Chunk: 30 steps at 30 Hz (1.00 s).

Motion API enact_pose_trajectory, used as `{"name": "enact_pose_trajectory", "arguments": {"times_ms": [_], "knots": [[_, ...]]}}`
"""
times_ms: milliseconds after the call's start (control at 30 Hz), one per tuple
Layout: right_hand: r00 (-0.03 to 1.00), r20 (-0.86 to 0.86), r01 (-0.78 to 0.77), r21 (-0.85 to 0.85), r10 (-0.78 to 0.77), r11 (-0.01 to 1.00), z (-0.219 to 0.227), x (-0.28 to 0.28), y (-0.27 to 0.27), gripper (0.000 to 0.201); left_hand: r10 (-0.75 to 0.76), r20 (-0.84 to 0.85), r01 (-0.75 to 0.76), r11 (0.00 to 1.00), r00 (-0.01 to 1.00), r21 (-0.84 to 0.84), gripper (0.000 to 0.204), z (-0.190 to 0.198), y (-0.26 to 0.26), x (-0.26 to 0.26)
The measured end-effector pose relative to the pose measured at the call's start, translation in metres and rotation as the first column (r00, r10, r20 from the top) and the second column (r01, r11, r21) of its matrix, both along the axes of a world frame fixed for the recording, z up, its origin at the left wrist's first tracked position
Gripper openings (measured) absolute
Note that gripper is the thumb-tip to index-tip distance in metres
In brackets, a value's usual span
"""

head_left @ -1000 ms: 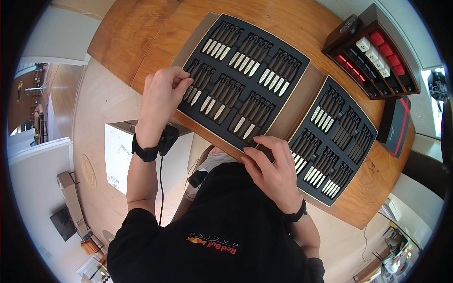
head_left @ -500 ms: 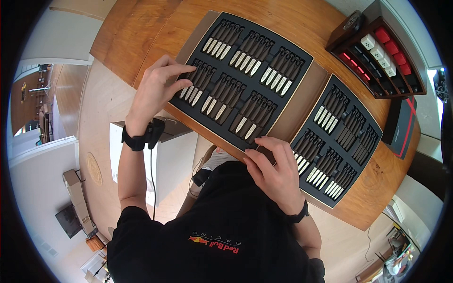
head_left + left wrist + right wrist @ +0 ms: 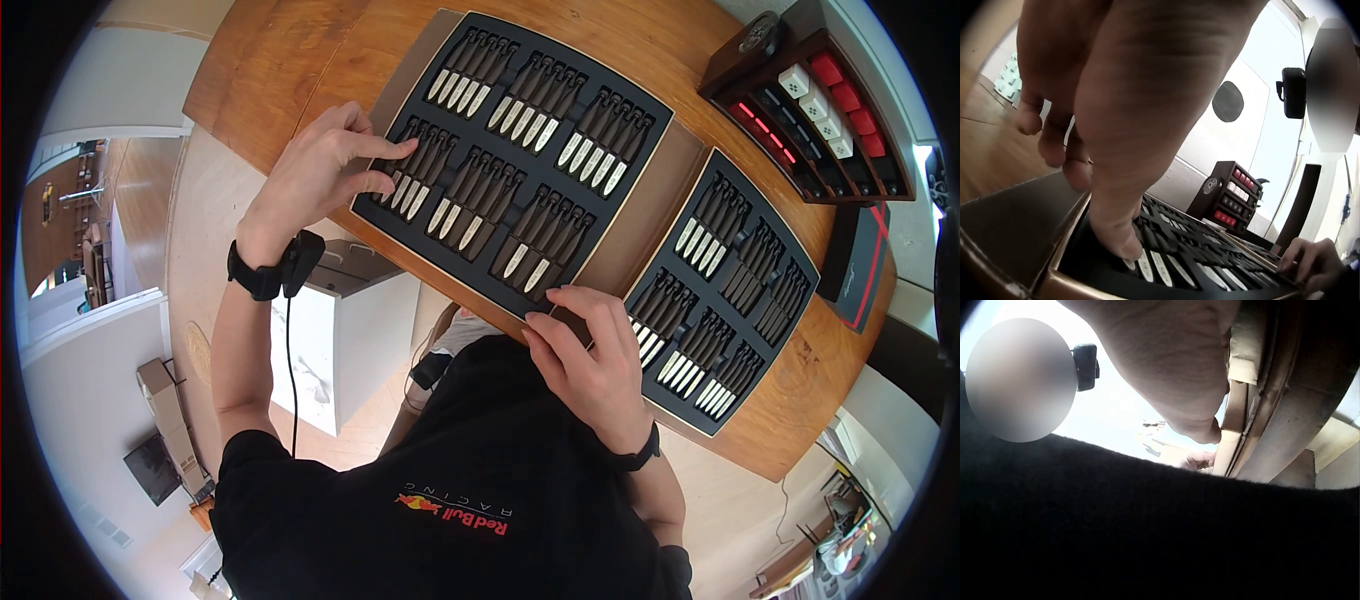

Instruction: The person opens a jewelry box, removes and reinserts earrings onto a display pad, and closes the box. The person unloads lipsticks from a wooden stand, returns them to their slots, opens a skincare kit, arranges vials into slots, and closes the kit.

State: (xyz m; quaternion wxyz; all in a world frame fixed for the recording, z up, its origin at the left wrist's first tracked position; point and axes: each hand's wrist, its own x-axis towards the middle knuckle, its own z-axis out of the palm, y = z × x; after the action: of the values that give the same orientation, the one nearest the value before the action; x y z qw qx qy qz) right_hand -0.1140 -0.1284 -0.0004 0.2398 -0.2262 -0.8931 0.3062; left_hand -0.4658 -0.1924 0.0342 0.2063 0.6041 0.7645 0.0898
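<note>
Rows of slim dark pieces, many with white ends, fill a large black tray (image 3: 470,137) and a second black tray (image 3: 672,256). My left hand (image 3: 312,172) is over the large tray's left end, index finger and thumb apart; in the left wrist view its thumb (image 3: 1116,240) touches or nearly touches a white end, other fingers (image 3: 1054,147) hanging loosely. Bent but relaxed, my right hand (image 3: 595,370) rests fingertips on the large tray's near corner. The right wrist view shows that hand (image 3: 1172,375) against the box's side (image 3: 1227,450).
A dark wooden rack (image 3: 780,110) with red and white blocks stands at the back right of the wooden table (image 3: 300,60). Beside it lies a black box with a red stripe (image 3: 855,270). Below the table's left edge is a white box (image 3: 365,340) on the floor.
My left hand has drawn back slightly to the left, and its thumb and index finger have moved apart. My right hand stays at the tray's corner. The head view has shifted a little.
</note>
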Motion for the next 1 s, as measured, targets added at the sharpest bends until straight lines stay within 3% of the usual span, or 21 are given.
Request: {"name": "enact_pose_trajectory", "arguments": {"times_ms": [133,267,367,433,567,667,833,900,967,1000], "knots": [[1.000,0.006,0.000,0.008,0.000,1.000,0.000,-0.001,0.001,0.026,-0.042,-0.132,0.051,0.997,0.990,0.060,0.054,-0.002,-0.002,0.004],[1.000,-0.001,-0.004,0.012,0.004,1.000,0.000,0.000,0.000,0.025,-0.032,-0.126,0.034,0.999,0.992,0.014,0.056,0.005,-0.003,0.009],[1.000,-0.023,0.002,0.005,-0.002,1.000,-0.002,0.003,0.000,0.024,-0.064,-0.100,0.072,0.994,0.993,0.076,0.054,0.010,-0.006,0.027],[0.998,-0.058,0.009,0.015,-0.008,1.000,-0.004,0.005,-0.001,0.027,-0.082,-0.169,0.126,0.953,0.982,0.274,0.046,0.005,-0.008,0.049],[0.999,-0.013,0.034,0.064,-0.034,0.997,0.000,0.001,-0.001,0.034,-0.146,-0.339,0.252,0.922,0.929,0.293,0.042,-0.024,-0.018,0.065],[0.996,0.087,0.019,0.120,-0.030,0.993,0.000,0.001,-0.001,0.045,-0.131,-0.349,0.234,0.933,0.928,0.272,0.043,-0.024,-0.020,0.066],[0.996,0.087,0.024,0.076,-0.031,0.997,0.005,0.009,0.000,0.046,-0.125,-0.254,0.194,0.943,0.959,0.269,0.041,-0.015,-0.015,0.069],[1.000,0.011,0.018,-0.032,-0.018,0.999,0.006,0.019,0.001,0.046,-0.102,-0.238,0.166,0.948,0.966,0.270,0.039,-0.015,-0.016,0.067],[0.999,0.030,0.038,0.010,-0.039,0.999,0.017,0.043,0.007,0.048,-0.112,-0.215,0.174,0.940,0.970,0.294,0.038,-0.016,-0.018,0.068],[0.986,0.061,0.153,0.055,-0.157,0.987,0.022,0.059,0.011,0.047,0.027,-0.215,0.056,0.926,0.976,0.373,0.035,-0.019,-0.021,0.066]]}}
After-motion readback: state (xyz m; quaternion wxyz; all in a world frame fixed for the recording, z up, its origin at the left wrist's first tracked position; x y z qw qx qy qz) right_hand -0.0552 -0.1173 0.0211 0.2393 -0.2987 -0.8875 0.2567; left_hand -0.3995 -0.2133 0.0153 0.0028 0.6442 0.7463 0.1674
